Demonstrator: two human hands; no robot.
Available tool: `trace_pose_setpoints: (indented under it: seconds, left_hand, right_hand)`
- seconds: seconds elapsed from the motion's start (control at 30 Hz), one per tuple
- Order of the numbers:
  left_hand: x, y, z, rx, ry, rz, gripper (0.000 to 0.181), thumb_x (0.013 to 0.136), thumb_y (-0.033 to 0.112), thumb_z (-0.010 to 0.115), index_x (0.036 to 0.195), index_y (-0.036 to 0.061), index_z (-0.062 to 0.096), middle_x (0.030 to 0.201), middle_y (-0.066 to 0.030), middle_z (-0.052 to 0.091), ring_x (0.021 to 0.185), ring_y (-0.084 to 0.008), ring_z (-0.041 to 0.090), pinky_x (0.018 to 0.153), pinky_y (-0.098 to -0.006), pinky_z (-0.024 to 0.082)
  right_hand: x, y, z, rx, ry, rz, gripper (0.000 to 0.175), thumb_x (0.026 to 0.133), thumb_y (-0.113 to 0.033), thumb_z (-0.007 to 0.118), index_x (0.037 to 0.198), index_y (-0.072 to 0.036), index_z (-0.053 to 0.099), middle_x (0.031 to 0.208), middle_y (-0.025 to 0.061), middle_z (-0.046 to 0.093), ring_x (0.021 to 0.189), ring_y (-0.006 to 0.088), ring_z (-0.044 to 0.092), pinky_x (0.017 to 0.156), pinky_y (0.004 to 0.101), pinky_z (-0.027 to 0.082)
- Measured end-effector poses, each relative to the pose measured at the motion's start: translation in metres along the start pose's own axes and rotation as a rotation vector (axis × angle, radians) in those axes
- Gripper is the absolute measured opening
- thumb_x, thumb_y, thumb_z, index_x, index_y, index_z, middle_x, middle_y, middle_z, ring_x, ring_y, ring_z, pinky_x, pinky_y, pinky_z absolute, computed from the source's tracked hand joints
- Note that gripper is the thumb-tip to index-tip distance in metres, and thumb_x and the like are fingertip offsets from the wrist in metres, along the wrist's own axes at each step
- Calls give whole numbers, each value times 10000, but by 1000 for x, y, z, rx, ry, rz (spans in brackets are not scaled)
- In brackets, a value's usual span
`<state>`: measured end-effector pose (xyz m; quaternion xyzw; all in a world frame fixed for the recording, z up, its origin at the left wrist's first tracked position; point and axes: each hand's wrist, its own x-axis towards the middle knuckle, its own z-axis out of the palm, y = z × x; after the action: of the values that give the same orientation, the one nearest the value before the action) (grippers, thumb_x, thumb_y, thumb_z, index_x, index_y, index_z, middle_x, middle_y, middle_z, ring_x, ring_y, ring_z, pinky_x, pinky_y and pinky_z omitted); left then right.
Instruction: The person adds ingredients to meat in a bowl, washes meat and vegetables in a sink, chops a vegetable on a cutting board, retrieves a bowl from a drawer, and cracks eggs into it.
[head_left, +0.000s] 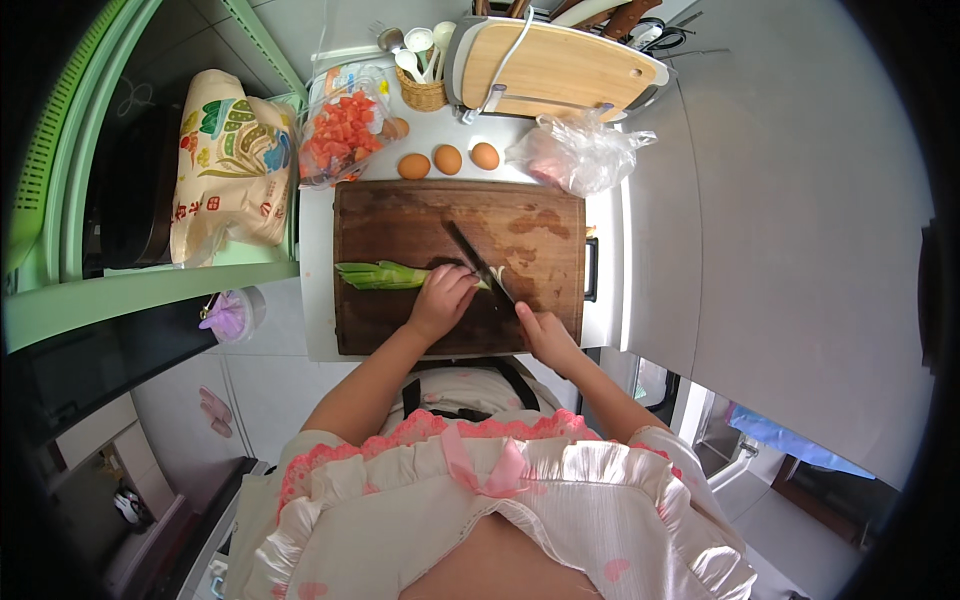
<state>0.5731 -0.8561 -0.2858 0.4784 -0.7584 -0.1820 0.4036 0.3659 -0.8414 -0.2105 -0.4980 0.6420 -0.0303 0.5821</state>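
A dark wooden cutting board lies before me, its surface wet in patches. Across it, pointing left, rests a bunch of green onion with its green ends outward. My left hand presses the bunch down near its pale end, fingers curled over it. In my right hand is the handle of a kitchen knife. Its dark blade slants up and left, just beside my left fingertips, across the pale end. A few small white cut pieces lie right of the blade.
Behind the board sit three brown eggs, a bag of diced tomato, and a clear plastic bag with something pink inside. Farther back are a wicker basket of spoons and a light cutting board. A green shelf borders the left.
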Motion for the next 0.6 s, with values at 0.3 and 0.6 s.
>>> trace_pose_setpoints:
  seconds: [0.3, 0.6]
  left_hand:
    - [0, 1, -2, -56, 14, -31, 174, 686, 40, 671, 837, 35, 583, 867, -94, 563, 832, -284, 531, 729, -372, 437]
    - [-1, 0, -1, -69, 32, -23, 165, 690, 45, 665, 839, 33, 594, 871, -92, 571, 826, -280, 532, 726, -368, 441]
  right_hand:
    - [-18, -14, -5, 223, -35, 177, 657, 894, -561, 349, 530, -27, 472, 467, 29, 425, 448, 139, 422, 462, 294, 360]
    - [-18, -13, -3, -126, 21, -6, 697, 899, -546, 346, 550, 37, 504, 484, 114, 469, 521, 215, 505, 573, 357, 429]
